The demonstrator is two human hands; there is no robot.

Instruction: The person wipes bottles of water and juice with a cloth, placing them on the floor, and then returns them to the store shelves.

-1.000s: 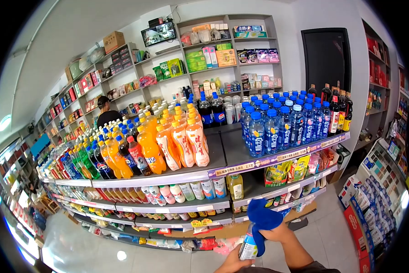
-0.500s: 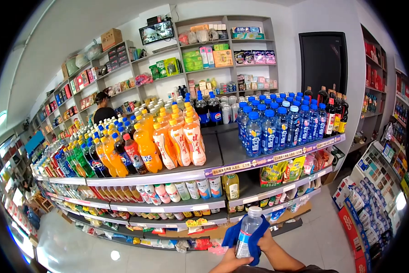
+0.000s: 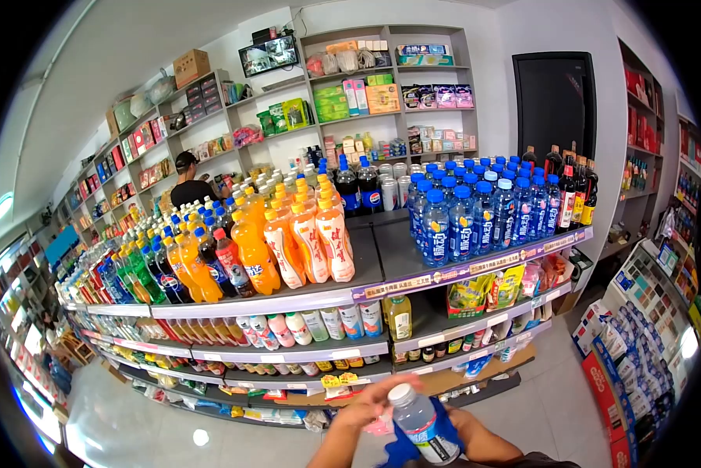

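A clear plastic bottle (image 3: 419, 417) with a white cap and a blue, white and red label leans to the left at the bottom of the view. A blue cloth (image 3: 446, 427) lies behind and around it. My right hand (image 3: 467, 431) grips the bottle through the cloth from the right; its fingers are mostly hidden. Off the bottle's body, my left hand (image 3: 370, 402) is up by the cap, slightly blurred, with fingers stretched out behind the cap. Whether they touch it I cannot tell.
Ahead stands a tiered shelf (image 3: 311, 299) with orange soda bottles (image 3: 254, 253) and blue-capped drink bottles (image 3: 460, 226). Dark sauce bottles (image 3: 577, 195) stand at its right end. A person in black (image 3: 191, 187) is behind it. Stacked packs (image 3: 639, 366) stand on the right floor.
My left hand has let go of the bottle's lower part and moved up to the cap. The bottle has tilted left and dropped slightly. The person behind the shelf has shifted right.
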